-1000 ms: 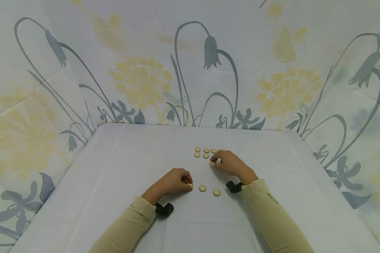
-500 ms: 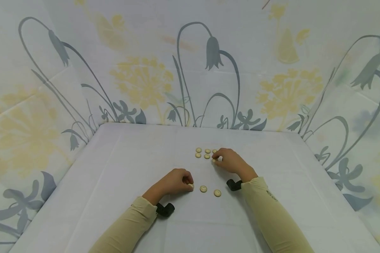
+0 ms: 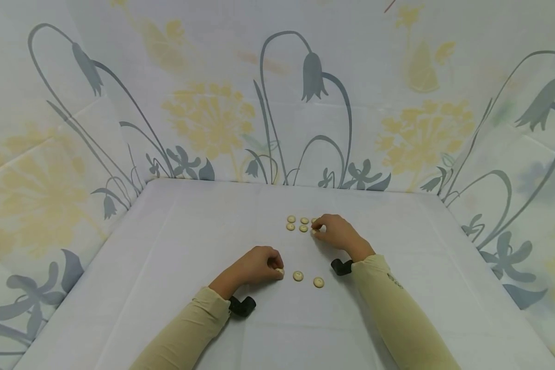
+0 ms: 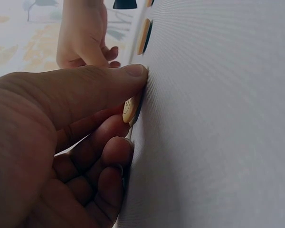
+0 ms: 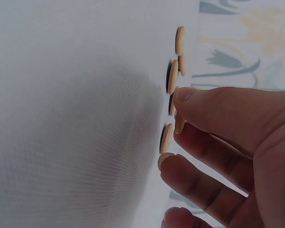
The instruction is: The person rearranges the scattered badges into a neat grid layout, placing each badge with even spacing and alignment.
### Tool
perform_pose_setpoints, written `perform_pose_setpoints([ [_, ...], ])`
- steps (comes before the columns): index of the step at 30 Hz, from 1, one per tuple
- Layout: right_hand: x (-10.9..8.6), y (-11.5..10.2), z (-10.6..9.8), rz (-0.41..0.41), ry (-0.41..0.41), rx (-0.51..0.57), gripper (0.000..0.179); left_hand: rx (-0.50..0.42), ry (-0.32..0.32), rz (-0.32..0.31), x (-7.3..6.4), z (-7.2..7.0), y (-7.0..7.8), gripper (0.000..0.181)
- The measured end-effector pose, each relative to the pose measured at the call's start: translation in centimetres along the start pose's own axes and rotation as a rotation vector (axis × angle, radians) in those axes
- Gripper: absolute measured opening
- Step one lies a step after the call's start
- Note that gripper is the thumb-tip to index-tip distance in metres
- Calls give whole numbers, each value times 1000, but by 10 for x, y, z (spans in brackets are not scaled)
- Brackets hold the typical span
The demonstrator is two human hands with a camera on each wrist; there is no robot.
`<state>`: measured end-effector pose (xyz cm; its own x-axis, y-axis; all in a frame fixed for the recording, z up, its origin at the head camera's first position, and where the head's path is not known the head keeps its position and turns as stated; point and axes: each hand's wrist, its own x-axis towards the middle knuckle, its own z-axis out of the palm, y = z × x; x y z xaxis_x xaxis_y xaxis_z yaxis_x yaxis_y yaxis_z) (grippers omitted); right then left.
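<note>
The left hand (image 3: 254, 266) is almost closed, its thumb and fingers pinching the left disc (image 3: 279, 271) by the edge, low over the white table (image 3: 203, 221). To the right of that hand, two more cream discs, the middle disc (image 3: 298, 276) and the end disc (image 3: 318, 282), lie flat and apart, continuing a loose near row. Farther back, the right hand (image 3: 336, 234) has its thumb and index finger closed on the right disc (image 5: 179, 123), while its other fingers are loosely bent; whether this disc touches the table is hard to tell. It sits just beside the far group, where a back row of three discs (image 3: 304, 220), one partly hidden by the hand, lies behind a front pair (image 3: 303, 228). Beige sleeves (image 3: 398, 303) cover both forearms, and a flower-printed cloth (image 3: 208, 118) stands behind the table.
</note>
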<state>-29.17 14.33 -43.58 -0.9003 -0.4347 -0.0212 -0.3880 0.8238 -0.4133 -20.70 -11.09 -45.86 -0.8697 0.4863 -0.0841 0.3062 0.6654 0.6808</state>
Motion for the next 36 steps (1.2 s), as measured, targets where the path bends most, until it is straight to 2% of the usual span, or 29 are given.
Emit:
perform_pose_setpoints([
  [36,15,6,4,64,-35,-19,26,1,-9,-8,0,-1,0,11],
])
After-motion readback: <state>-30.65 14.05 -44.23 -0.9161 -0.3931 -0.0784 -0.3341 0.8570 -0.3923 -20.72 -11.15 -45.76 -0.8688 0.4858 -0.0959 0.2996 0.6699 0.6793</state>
